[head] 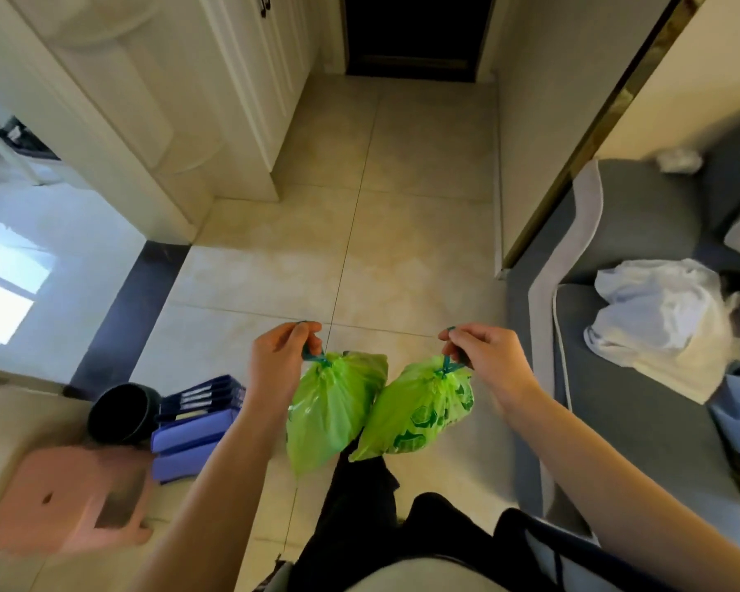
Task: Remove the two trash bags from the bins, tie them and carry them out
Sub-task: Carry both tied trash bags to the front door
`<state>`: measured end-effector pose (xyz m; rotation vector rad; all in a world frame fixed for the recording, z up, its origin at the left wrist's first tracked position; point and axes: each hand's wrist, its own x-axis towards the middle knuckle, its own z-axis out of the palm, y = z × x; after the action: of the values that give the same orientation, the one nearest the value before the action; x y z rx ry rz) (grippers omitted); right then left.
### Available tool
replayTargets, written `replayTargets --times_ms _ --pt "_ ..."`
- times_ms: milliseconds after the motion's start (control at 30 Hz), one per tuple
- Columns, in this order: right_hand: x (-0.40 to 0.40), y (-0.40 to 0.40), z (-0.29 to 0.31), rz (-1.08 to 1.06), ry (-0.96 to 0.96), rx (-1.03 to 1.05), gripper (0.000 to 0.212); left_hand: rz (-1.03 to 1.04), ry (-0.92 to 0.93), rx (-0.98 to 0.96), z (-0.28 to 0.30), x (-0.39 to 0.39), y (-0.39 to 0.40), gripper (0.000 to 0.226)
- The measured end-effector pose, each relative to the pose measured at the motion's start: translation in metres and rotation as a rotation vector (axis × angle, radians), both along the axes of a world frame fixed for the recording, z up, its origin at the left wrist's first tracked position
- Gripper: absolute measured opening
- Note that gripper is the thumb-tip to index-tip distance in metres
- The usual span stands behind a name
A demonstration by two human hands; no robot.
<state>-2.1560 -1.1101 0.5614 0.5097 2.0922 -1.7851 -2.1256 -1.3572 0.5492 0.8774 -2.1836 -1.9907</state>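
Two tied green trash bags hang in front of me above the tiled floor. My left hand (280, 356) pinches the blue drawstring of the left green bag (330, 408). My right hand (485, 361) pinches the drawstring of the right green bag (419, 412), which has dark green print. The two bags touch each other in the middle. Both bags are cinched at the top.
A dark doorway (415, 32) lies straight ahead down the tiled hallway. White cabinets (214, 104) line the left. A grey sofa (629, 292) with a white plastic bag (663, 318) is at the right. A black bin (122, 414), blue folders (197, 425) and a pink stool (73, 497) sit low left.
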Motion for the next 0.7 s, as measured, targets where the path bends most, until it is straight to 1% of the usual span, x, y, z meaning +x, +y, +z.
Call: replayTargets --times_ms 100,200,433,600,700 --pt "-0.075 -0.009 -0.002 -0.061 0.003 -0.014 0.022 -0.030 0.026 0.050 0.000 -0.076 -0.010 0.027" --pt "-0.145 -0.022 0.000 -0.124 0.012 -0.023 0.022 -0.064 0.013 0.086 0.003 -0.149 -0.020 0.026" --pt "-0.299 -0.042 0.008 -0.200 0.008 -0.040 0.018 -0.109 -0.003 0.162 0.019 -0.308 -0.037 0.024" --pt "-0.402 -0.048 0.009 -0.226 0.016 -0.075 0.016 -0.127 0.003 0.140 0.013 -0.417 -0.047 0.025" --pt "-0.468 -0.047 0.004 -0.225 0.010 -0.118 0.008 -0.124 -0.001 0.102 0.006 -0.478 -0.050 0.024"
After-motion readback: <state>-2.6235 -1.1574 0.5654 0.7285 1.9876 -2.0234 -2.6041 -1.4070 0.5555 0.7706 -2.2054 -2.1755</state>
